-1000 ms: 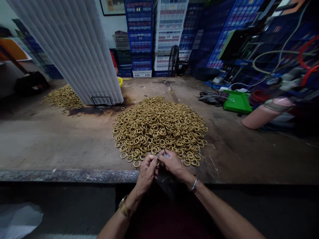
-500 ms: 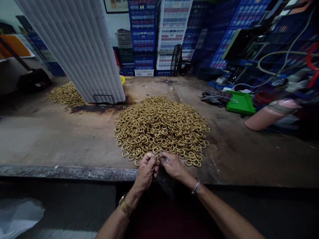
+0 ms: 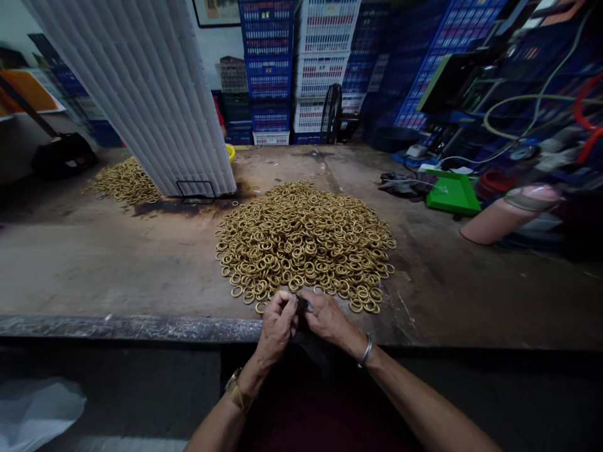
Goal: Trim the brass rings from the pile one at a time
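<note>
A broad heap of brass-coloured rings (image 3: 306, 242) lies on the worktable in front of me. At its near edge my left hand (image 3: 277, 321) is closed, thumb and fingers pinched together. A brass-coloured ring showed in those fingers half a second ago; now they mostly cover it. My right hand (image 3: 330, 319) is closed too, its fingertips meeting those of the left. Between the two sits a small dark thing (image 3: 303, 304), at the right fingers, too small to name. A watch is on my left wrist, a metal bangle on my right.
Behind the heap at left stands a tall grey ribbed panel (image 3: 155, 94) in a wire stand, beside a second ring pile (image 3: 125, 181). On the right are a green tray (image 3: 453, 192) and a pink cylinder (image 3: 504, 216). Stacked crates (image 3: 268, 75) line the back. The table edge (image 3: 132, 328) is near me.
My hands have drawn closer at the fingertips, and the right has turned slightly. The ring seen between them is now mostly hidden, and a dark thing shows there. The heap looks the same.
</note>
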A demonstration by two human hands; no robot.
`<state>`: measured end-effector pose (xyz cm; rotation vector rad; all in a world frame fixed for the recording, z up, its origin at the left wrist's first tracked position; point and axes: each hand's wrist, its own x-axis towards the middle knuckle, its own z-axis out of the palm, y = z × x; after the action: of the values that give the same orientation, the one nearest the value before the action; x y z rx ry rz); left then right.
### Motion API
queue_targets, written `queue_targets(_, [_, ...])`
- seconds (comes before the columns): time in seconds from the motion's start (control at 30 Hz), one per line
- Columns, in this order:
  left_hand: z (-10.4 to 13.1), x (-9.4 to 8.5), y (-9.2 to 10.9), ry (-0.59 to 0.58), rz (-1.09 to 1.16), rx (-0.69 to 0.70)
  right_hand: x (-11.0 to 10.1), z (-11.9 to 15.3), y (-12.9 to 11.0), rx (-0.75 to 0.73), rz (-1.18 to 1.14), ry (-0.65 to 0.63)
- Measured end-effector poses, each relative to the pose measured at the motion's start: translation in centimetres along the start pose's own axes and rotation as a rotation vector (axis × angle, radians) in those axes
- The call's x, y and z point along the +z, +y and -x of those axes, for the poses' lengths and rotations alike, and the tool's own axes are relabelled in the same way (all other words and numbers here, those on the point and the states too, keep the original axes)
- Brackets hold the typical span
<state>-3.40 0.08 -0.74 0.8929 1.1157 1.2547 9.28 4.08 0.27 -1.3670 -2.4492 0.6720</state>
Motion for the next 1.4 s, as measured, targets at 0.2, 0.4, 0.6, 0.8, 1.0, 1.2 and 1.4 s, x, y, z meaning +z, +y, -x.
queue_targets(0.2, [0.6, 0.4, 0.9, -0.017, 0.161, -0.067, -0.4, -0.4, 1.1, 0.047, 0.068, -0.070])
queue_targets(0.4, [0.6, -0.4, 1.8, -0.019, 0.445, -0.187, -0.1, -1.2, 1.5, 0.140, 0.053, 0.125])
queue_targets(0.6, [0.3, -1.8, 1.2, 0.087, 0.581, -0.284, 1.0, -3.1, 0.6, 0.187, 0.043, 0.200])
queue_targets(0.8, [0.2, -2.2, 1.1, 0.068, 0.748, -0.360, 1.2, -3.8, 0.4, 0.212, 0.191, 0.153])
queue_targets(1.0, [-0.6, -1.8, 0.3, 0.173, 0.697, -0.355, 1.2, -4.1, 1.1, 0.223, -0.060, 0.271])
queue_targets(1.2, [-1.0, -0.4, 0.7, 0.166, 0.457, -0.200, 0.5, -3.9, 0.4, 0.261, -0.639, 0.355])
queue_targets(1.4, [-1.0, 0.5, 0.1, 0.166, 0.255, -0.102, 0.5, -2.7, -0.5, 0.315, -0.869, 0.294])
